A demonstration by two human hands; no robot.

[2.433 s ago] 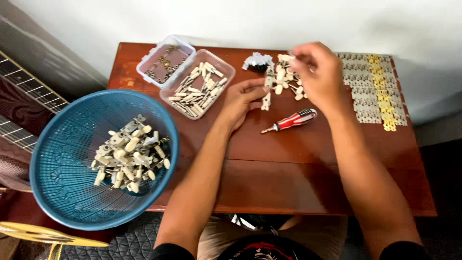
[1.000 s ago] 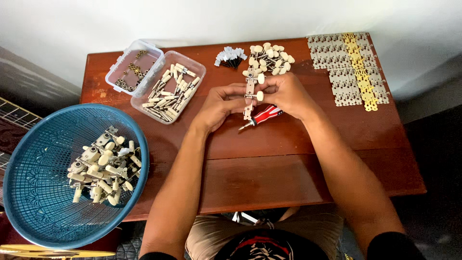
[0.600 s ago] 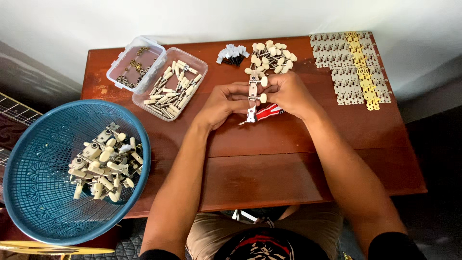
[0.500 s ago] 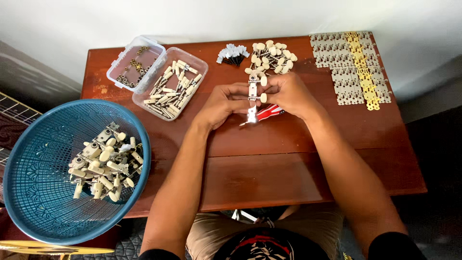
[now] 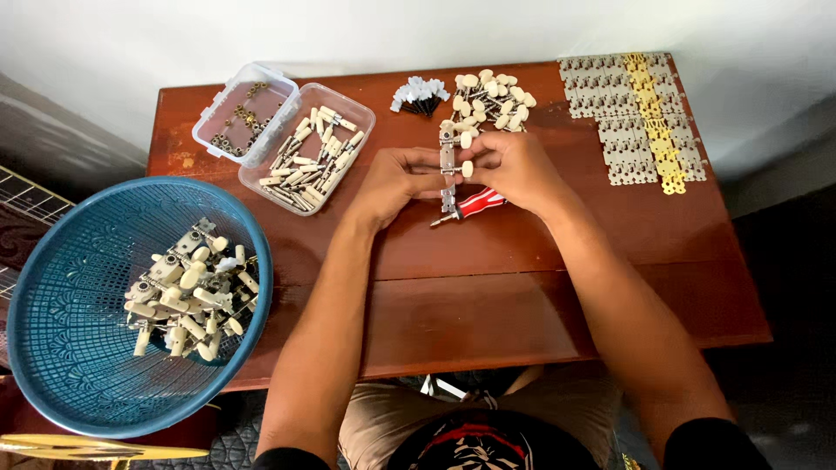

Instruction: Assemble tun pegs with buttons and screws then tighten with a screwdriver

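Observation:
Over the middle of the brown wooden table [image 5: 488, 287], both hands meet on a metal tuner strip [image 5: 448, 174] with cream knobs. My left hand [image 5: 396, 181] grips the strip from the left side. My right hand [image 5: 514, 167] holds it from the right, fingers at a cream knob. Directly under the right hand lies a red-handled screwdriver [image 5: 470, 205] on the table.
A pile of cream knobs [image 5: 492, 97] and a bunch of white-capped pieces [image 5: 418, 94] lie at the back. Metal plates [image 5: 636, 113] are laid out back right. Two clear tubs hold small nuts [image 5: 242, 122] and pegs [image 5: 309, 157]. A blue basket [image 5: 78, 348] of assembled tuners sits left.
My right hand came back from the knob pile and joined my left hand on the tuner strip over the table's middle. In the last second the hands barely moved.

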